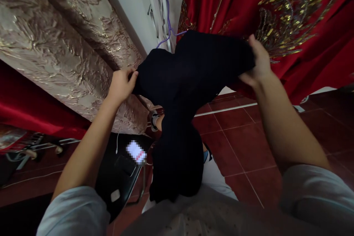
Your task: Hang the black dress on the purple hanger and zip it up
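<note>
A black short garment, apparently a T-shirt (pixel 188 77), hangs in front of me on a purple hanger (pixel 169 31). Its lower part drapes down toward my lap. My left hand (pixel 121 83) pinches the garment's left edge between thumb and fingers. On the other side, my right hand (pixel 258 61) grips the right edge, thumb up, with some fingers hidden behind the cloth. Between both hands the fabric is stretched out sideways. Most of the hanger is hidden inside or behind it.
Red cloth with gold sequins (pixel 290 14) hangs at the right, embossed beige cloth (pixel 69 44) at the left. White rack poles (pixel 160 3) stand behind the hanger. A black table (pixel 110 177) at lower left bears a lit phone (pixel 136 152). Red tiles (pixel 235 147) cover the floor.
</note>
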